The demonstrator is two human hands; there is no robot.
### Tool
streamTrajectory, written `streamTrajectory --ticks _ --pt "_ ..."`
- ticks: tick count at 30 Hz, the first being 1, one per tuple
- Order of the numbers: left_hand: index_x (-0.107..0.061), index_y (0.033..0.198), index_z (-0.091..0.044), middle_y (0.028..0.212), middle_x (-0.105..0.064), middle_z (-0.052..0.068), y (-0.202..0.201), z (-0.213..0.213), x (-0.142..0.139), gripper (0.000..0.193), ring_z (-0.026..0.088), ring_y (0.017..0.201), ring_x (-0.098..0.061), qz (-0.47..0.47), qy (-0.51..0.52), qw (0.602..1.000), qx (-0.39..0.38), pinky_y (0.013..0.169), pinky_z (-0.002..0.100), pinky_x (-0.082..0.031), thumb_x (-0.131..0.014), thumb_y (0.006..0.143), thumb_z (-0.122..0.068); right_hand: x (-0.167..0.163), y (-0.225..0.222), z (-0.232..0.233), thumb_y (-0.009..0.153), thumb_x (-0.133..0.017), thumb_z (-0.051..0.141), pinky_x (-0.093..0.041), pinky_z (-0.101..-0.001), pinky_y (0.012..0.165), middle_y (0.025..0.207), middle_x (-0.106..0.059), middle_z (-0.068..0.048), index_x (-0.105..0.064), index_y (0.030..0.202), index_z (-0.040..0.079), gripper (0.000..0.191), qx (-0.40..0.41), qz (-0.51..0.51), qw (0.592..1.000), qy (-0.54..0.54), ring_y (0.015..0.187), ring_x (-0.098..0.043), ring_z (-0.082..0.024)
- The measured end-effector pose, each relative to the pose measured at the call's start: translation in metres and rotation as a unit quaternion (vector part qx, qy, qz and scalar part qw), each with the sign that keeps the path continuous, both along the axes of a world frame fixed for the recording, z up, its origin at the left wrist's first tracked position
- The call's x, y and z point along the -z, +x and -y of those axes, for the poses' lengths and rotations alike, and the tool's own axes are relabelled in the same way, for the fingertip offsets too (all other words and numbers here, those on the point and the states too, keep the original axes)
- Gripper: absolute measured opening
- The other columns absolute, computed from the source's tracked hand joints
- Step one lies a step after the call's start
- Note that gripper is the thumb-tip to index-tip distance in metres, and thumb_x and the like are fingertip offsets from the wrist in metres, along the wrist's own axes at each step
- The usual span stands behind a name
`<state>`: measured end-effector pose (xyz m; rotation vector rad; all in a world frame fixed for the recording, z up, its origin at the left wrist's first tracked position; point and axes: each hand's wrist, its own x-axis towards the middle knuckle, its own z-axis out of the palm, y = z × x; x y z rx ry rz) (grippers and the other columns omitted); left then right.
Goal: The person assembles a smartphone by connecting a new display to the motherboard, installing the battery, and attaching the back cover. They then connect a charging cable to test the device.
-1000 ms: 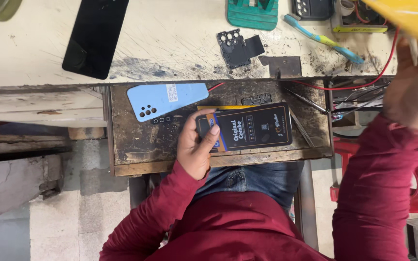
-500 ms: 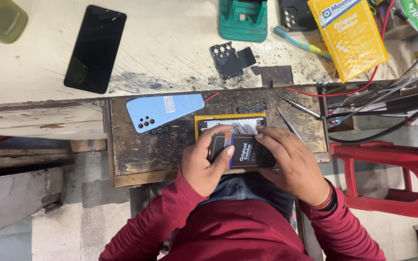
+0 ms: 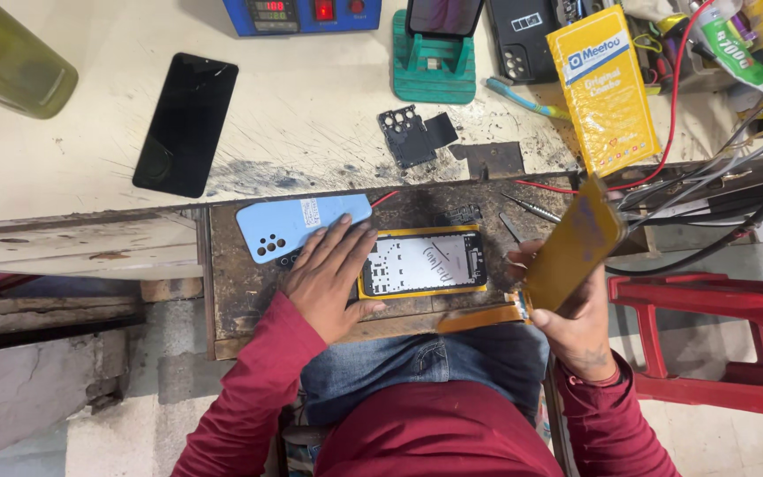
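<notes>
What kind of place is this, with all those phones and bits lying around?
Most likely a phone repair bench. A loose black screen panel and a blue back cover lie on the scratched worktop, a power supply with red digits stands at the back, and the left hand steadies an opened phone frame.

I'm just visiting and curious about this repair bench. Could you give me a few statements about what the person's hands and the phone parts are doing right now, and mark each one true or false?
1. The left hand lies flat on the phone frame with the yellow rim. True.
2. The right hand is empty. False: it holds a yellow sleeve, lifted off the bench.
3. The light blue back cover lies beside the frame, camera holes showing. True.
4. The black screen panel lies on the person's lap. False: it lies on the pale worktop, apart from both hands.
5. A red stool stands on the person's right. True.
</notes>
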<state>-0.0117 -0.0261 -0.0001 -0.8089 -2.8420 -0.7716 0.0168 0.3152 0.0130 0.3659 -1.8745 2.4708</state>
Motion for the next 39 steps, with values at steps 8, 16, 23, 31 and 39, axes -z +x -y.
streamTrajectory --ticks 8,16,23,31,39 --pt "-0.043 0.148 -0.005 0.15 -0.05 0.015 0.0 0.001 0.003 0.093 0.034 0.15 -0.031 0.025 0.007 1.0 -0.003 0.122 0.052 -0.021 -0.083 0.074 -0.046 0.003 -0.003 0.0 0.087 -0.086 0.027 -0.05 -0.0488 0.113 0.148 -0.052 -0.022 -0.043 0.148 0.001 0.079 0.031 0.033 0.997 -0.06 0.137 -0.057 -0.037" --pt "-0.051 0.142 -0.008 0.142 -0.054 0.021 0.0 -0.002 -0.009 0.093 0.037 0.138 -0.047 0.03 0.101 0.994 -0.009 0.12 0.053 -0.027 -0.092 0.064 -0.038 0.003 -0.002 -0.001 0.087 -0.085 0.027 -0.051 -0.0498 0.112 0.148 -0.051 -0.023 -0.043 0.147 0.001 0.078 0.032 0.038 0.997 -0.062 0.136 -0.057 -0.037" --pt "-0.05 0.145 -0.007 0.143 -0.057 0.018 0.009 -0.017 -0.027 0.086 0.033 0.131 -0.06 0.053 0.253 0.966 -0.02 0.108 0.044 -0.052 -0.089 0.072 -0.029 0.004 -0.002 -0.004 0.088 -0.084 0.029 -0.052 -0.0479 0.109 0.148 -0.052 -0.023 -0.043 0.147 0.0 0.078 0.047 0.045 0.996 -0.06 0.133 -0.059 -0.035" --pt "-0.044 0.15 -0.003 0.138 -0.061 0.016 -0.005 -0.057 -0.041 0.091 0.031 0.129 -0.063 -0.01 0.354 0.935 -0.007 0.113 0.042 -0.051 -0.089 0.074 -0.025 0.009 -0.002 -0.007 0.089 -0.083 0.03 -0.053 -0.0478 0.109 0.146 -0.053 -0.022 -0.043 0.147 -0.001 0.078 0.053 0.039 0.994 -0.087 0.133 -0.06 -0.035" --pt "-0.043 0.152 -0.004 0.139 -0.058 0.014 -0.025 -0.096 -0.046 0.093 0.034 0.135 -0.056 -0.052 0.383 0.922 0.031 0.119 0.044 -0.047 -0.09 0.075 -0.026 0.016 0.001 -0.013 0.095 -0.079 0.039 -0.053 -0.0476 0.108 0.151 -0.052 -0.02 -0.042 0.153 -0.002 0.08 0.08 0.011 0.988 -0.128 0.134 -0.059 -0.033"
